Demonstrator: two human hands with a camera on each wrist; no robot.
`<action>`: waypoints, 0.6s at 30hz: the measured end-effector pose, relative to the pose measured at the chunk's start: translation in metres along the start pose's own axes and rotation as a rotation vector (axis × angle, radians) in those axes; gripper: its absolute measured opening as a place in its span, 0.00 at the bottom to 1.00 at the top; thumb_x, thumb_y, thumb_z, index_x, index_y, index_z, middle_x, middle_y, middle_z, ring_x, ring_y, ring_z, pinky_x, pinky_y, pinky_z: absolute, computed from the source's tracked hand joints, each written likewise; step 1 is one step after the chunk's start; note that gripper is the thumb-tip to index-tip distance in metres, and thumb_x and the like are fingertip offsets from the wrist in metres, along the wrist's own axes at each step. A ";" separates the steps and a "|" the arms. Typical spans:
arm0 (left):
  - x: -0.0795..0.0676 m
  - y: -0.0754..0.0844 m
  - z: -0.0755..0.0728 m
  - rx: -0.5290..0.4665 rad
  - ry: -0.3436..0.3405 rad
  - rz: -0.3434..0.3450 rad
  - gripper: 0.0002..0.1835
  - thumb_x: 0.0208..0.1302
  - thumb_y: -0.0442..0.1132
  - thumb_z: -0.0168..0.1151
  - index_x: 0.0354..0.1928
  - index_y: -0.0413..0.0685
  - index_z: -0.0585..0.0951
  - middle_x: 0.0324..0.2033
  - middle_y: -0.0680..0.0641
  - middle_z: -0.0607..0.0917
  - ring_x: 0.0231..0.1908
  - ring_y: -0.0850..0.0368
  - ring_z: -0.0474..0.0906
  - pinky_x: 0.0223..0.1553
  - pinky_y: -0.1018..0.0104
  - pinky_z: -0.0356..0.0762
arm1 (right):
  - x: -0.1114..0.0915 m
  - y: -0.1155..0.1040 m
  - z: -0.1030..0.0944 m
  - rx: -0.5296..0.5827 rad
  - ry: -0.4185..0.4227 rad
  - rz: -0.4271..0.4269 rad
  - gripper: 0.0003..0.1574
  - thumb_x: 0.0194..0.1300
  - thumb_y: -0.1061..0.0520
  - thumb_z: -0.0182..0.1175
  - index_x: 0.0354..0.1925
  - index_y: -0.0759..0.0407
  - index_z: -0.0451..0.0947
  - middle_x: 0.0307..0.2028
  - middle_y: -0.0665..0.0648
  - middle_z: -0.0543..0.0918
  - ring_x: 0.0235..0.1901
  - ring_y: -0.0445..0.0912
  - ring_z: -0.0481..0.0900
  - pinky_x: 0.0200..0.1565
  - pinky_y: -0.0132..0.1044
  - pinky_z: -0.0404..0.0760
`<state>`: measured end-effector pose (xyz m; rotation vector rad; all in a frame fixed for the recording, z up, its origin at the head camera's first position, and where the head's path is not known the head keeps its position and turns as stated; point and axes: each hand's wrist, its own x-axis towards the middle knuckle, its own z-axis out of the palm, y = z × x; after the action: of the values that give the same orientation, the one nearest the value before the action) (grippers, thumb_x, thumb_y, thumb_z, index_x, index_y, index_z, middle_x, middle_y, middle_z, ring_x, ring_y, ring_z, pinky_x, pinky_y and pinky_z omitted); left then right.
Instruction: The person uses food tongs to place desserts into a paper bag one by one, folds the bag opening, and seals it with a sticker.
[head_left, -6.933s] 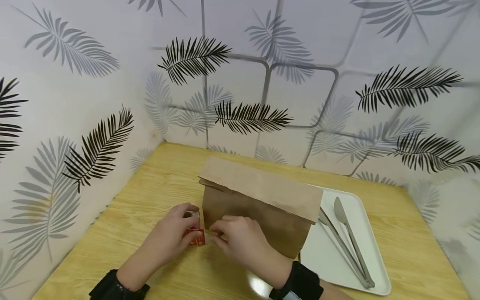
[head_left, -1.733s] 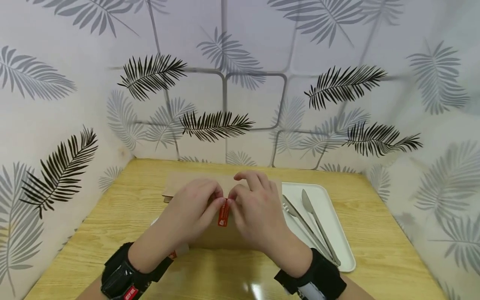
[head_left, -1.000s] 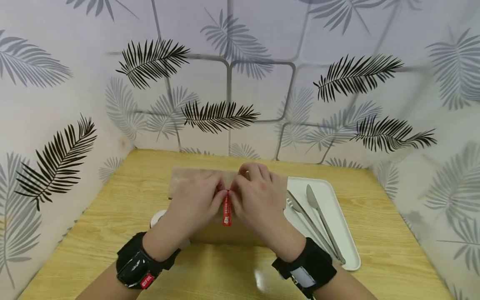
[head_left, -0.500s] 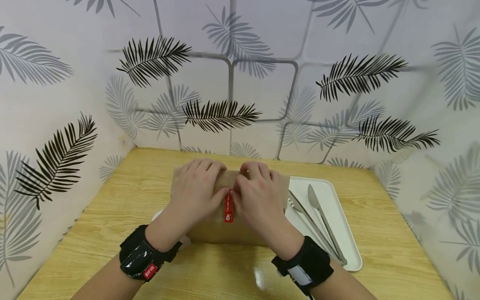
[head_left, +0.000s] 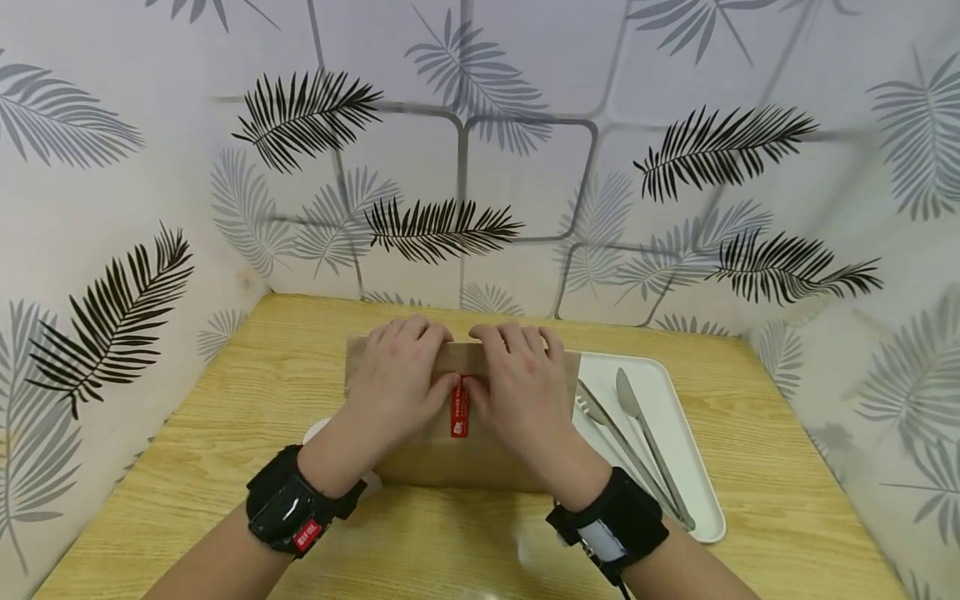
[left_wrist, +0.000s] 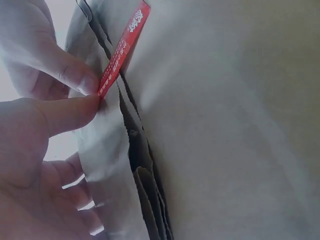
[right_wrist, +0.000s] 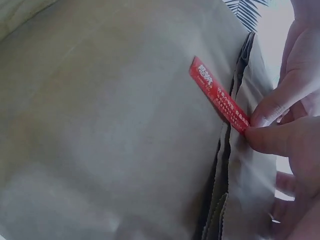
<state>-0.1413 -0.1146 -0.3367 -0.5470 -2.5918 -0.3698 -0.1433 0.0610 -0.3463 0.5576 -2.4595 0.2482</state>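
Observation:
A brown paper bag (head_left: 461, 467) stands in front of me with its top folded down. A red sticker strip (head_left: 459, 408) with white print lies upright over the fold's edge. In both wrist views its lower end stands off the bag. My left hand (head_left: 397, 367) grips the fold, fingers over the back and thumb in front, its tip on the sticker's upper end. The right hand (head_left: 528, 379) holds the fold the same way, its thumb (right_wrist: 270, 140) touching the sticker beside the left thumb. Ragged layered paper edges (left_wrist: 132, 135) show below the fold.
Right of the bag, a white tray (head_left: 693, 483) bears a metal knife (head_left: 652, 442) and a fork (head_left: 607, 417). A round white thing (head_left: 315, 429) is mostly hidden behind my left wrist. Leaf-patterned walls (head_left: 525, 275) border the wooden table (head_left: 442, 542).
Both hands went from a red-printed item left of the bag to the fold, pinching the sticker there. The left fingers, then the right, have since spread over the fold.

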 end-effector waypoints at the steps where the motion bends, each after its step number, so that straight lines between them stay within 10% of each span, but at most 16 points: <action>1: 0.001 -0.001 0.001 -0.002 -0.004 0.002 0.18 0.62 0.47 0.76 0.49 0.49 0.82 0.47 0.45 0.86 0.53 0.43 0.82 0.61 0.43 0.76 | 0.000 0.001 0.001 -0.002 -0.011 -0.002 0.29 0.61 0.48 0.76 0.57 0.52 0.80 0.49 0.56 0.86 0.51 0.56 0.82 0.64 0.58 0.72; 18: 0.010 -0.006 0.007 -0.002 -0.035 0.031 0.14 0.62 0.44 0.75 0.43 0.50 0.81 0.38 0.50 0.89 0.44 0.46 0.83 0.57 0.44 0.76 | 0.000 0.002 0.006 -0.006 -0.073 0.010 0.23 0.62 0.47 0.75 0.51 0.53 0.80 0.43 0.54 0.87 0.45 0.53 0.82 0.62 0.56 0.73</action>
<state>-0.1547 -0.1139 -0.3383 -0.5991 -2.6130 -0.3554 -0.1477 0.0611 -0.3512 0.5605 -2.5330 0.2288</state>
